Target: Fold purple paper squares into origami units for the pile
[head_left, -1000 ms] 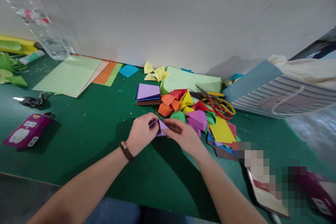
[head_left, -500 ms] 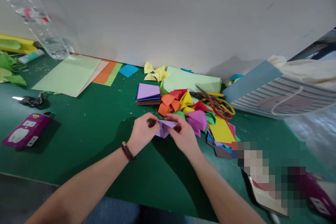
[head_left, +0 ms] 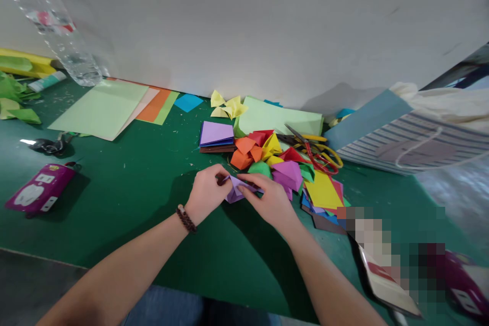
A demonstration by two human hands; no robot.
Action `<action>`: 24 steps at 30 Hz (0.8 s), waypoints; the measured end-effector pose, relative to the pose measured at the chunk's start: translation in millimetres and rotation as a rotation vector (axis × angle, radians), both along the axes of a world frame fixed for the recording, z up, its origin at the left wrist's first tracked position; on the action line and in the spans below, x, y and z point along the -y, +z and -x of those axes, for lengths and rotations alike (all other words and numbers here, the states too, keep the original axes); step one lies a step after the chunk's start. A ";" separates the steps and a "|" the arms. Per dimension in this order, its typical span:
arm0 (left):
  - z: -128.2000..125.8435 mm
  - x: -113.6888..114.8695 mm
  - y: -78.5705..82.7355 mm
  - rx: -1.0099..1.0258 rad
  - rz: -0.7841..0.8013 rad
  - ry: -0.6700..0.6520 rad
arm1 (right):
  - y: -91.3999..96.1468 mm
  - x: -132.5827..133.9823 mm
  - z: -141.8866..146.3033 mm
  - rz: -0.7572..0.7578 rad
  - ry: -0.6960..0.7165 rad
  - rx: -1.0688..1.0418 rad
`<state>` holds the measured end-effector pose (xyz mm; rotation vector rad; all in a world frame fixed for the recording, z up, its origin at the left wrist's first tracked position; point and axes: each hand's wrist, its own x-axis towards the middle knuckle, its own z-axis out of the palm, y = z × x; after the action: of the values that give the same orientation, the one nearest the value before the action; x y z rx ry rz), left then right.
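My left hand (head_left: 207, 193) and my right hand (head_left: 269, 199) meet over a folded lilac origami paper (head_left: 237, 190), pinching it from both sides above the green cutting mat (head_left: 126, 204). A dark beaded bracelet (head_left: 186, 218) circles my left wrist. Just beyond my right fingers lies a heap of folded origami pieces (head_left: 260, 153) in orange, red, yellow, green and magenta. A stack of square paper (head_left: 216, 136) with lilac on top sits left of that heap.
Red-handled scissors (head_left: 315, 153) rest beyond the heap, near loose yellow paper (head_left: 323, 191). Large paper sheets (head_left: 101, 109) lie at the back left, below a plastic bottle (head_left: 64, 43). A purple packet (head_left: 40, 188) lies left; a striped bag (head_left: 412, 142) stands right.
The lilac paper has gone from a looser, raised fold between my fingers to a flatter, tighter fold, and my hands have drawn closer together around it.
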<state>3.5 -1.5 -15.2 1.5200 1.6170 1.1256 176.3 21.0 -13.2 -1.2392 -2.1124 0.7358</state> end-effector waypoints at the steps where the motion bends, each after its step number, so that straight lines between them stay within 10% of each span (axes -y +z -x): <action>1: -0.3 0.5 0.5 -0.010 -0.001 -0.007 | -1.3 0.4 0.3 -0.046 0.009 0.033; 10: -4.8 4.3 3.1 -0.035 -0.041 -0.105 | -6.2 1.4 0.3 -0.320 -0.097 0.247; 24: 2.9 0.8 5.4 -0.117 -0.057 -0.160 | -1.2 3.0 0.2 -0.004 -0.040 0.268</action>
<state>0.6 -2.3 -9.8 1.7478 1.5200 1.0191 176.1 18.0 -14.4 -1.4421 -2.2914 0.5738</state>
